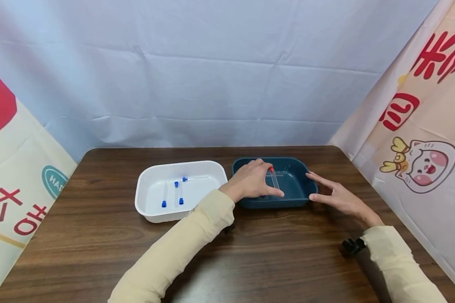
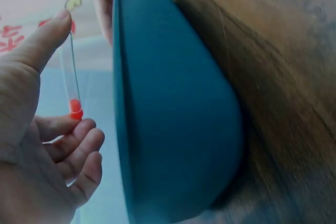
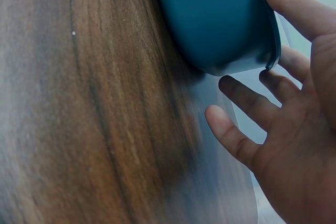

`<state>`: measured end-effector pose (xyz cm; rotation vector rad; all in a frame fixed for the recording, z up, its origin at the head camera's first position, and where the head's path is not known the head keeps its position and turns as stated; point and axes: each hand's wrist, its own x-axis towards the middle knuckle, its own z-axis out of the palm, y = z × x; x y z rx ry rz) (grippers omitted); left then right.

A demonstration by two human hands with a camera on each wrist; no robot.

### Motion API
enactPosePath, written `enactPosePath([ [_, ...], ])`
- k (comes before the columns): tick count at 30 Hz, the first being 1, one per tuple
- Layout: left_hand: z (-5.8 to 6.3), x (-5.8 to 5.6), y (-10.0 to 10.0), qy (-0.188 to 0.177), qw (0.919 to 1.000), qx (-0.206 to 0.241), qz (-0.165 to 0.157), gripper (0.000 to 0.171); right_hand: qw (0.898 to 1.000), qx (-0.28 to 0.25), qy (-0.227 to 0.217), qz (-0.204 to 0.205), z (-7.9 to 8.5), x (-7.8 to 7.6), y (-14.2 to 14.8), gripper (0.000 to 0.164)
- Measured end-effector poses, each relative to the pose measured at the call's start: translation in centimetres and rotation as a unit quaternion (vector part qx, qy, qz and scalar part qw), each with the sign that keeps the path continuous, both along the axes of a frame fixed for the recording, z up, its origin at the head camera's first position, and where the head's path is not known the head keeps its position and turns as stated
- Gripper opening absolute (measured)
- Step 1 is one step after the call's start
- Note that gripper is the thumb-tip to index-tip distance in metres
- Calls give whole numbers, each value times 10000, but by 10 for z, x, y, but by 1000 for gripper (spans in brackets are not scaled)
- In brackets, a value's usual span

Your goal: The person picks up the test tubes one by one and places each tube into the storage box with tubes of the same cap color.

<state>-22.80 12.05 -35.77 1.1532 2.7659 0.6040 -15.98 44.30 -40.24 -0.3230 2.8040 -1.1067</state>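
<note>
My left hand [image 1: 253, 180] is over the teal tub, pinching a clear tube [image 1: 275, 180] end to end between thumb and forefinger. The tube's red cap [image 2: 76, 109] sits at the forefinger, and the thumb presses the other end. Beneath, the teal tub [image 1: 293, 202] stands on the table, with another clear tube and a bit of red partly hidden by the hand. At the tub's right end, my right hand [image 1: 335, 197] rests its thumb and fingertips against the rim, fingers spread and fairly straight, as the right wrist view shows.
Left of the tub stands a white tray [image 1: 141, 198] with several clear tubes with blue caps [image 1: 164, 204] lying in it. Both containers are on a brown wood-grain table [image 1: 273, 252]. A pale cloth [image 1: 212, 92] hangs behind, with printed sheets at both sides.
</note>
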Motion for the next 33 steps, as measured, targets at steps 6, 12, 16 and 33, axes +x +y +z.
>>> enactPosePath([
  [6, -7, -10, 0, -124, 9990, 42, 416, 92, 10000, 9, -11, 20, 0, -1, 0, 71],
  [12, -11, -13, 4, -87, 9979, -9, 649, 81, 10000, -20, -3, 39, 0, -1, -1, 71],
  [16, -12, -13, 7, -42, 9970, -48, 768, 76, 10000, -34, 16, 58, 1, -2, -1, 71],
  [33, -24, -18, 13, 344, 9931, -462, 1025, 85, 10000, -50, -41, 1, 2, 1, -1, 71],
])
